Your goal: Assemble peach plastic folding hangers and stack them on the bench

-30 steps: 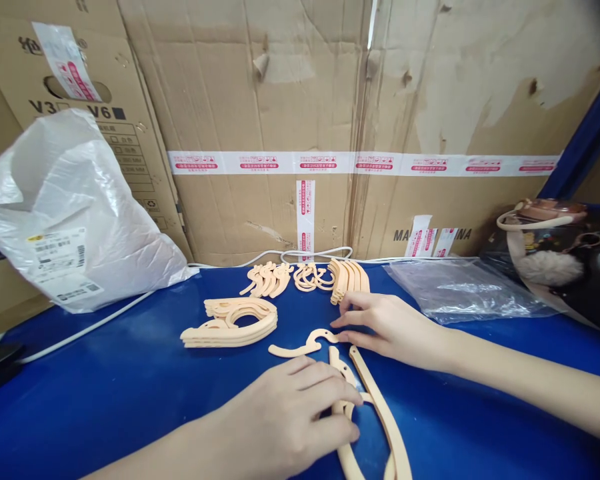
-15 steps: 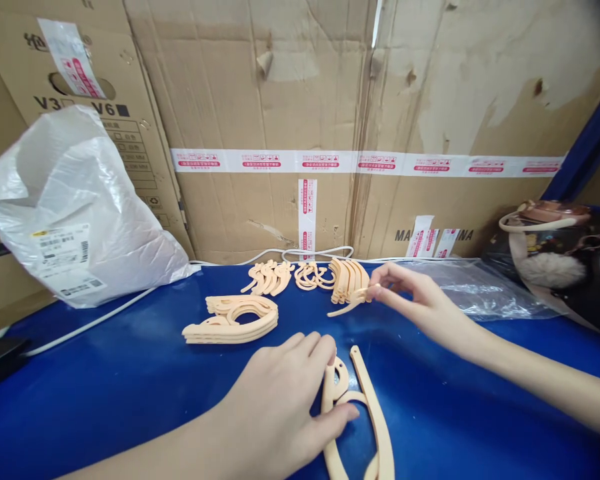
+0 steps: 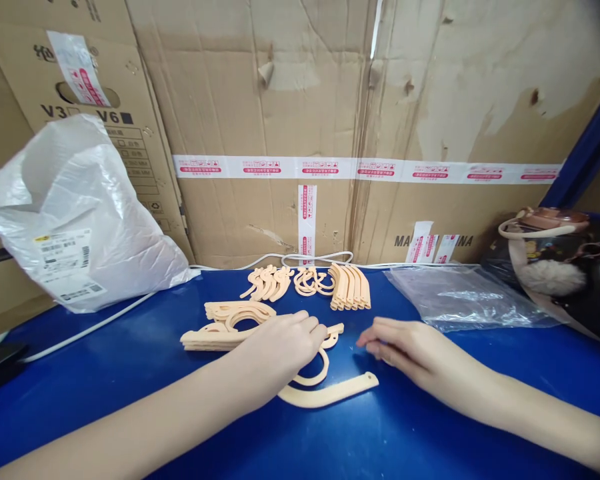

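Note:
My left hand [image 3: 295,350] is closed on a beige plastic folding hanger [image 3: 330,395], which lies sideways on the table. Its long curved arm and part of its ring show below and right of the hand; the rest is covered. To the right, my right hand [image 3: 405,343] has its fingers drawn together in a pinch, a little apart from the hanger's end. Whatever is between those fingertips is hidden. A stack of folded hangers [image 3: 205,340] lies behind my left wrist.
At the back lie small curved hook pieces [image 3: 267,283], ring-shaped pieces [image 3: 305,283] and a row of curved arms [image 3: 350,287]. A clear plastic bag [image 3: 470,297] and a dark bag [image 3: 510,253] are at right, a white parcel [image 3: 80,213] at left. Cardboard [image 3: 260,113] walls the rear.
The hanger has turned from pointing away to lying sideways, with my left hand farther forward on it. My right hand has come down from the row of arms; its curved piece no longer shows.

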Demonstrator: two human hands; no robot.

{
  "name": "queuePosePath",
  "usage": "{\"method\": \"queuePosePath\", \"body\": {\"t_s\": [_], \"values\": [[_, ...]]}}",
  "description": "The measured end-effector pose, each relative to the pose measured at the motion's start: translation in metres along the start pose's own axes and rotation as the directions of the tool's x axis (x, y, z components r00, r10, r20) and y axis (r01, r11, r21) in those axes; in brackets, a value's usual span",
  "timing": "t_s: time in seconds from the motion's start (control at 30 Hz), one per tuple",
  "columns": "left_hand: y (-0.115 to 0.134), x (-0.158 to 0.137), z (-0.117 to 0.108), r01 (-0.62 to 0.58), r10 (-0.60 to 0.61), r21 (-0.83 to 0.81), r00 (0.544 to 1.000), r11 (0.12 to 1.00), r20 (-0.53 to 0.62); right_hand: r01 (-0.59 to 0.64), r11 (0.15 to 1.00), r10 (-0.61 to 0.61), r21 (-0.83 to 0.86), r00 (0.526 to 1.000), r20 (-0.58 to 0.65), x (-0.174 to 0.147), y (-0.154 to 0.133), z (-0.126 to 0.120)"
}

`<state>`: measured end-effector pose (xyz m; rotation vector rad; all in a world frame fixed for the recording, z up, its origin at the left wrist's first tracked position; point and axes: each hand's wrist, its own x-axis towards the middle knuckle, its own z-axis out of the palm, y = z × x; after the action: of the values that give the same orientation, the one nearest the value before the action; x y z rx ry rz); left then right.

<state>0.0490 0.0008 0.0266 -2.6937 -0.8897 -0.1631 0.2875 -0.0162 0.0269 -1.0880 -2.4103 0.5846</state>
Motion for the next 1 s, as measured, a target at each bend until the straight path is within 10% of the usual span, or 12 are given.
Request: {"method": "queuePosePath", "body": {"t_s": [1.0], "values": [[0.033, -0.016, -0.007, 0.096, -0.117, -0.598, 0.993, 0.796, 0.005, 0.012, 0.990, -0.003, -0.142, 0.998, 0.065, -0.008, -0.004, 0.003]]}}
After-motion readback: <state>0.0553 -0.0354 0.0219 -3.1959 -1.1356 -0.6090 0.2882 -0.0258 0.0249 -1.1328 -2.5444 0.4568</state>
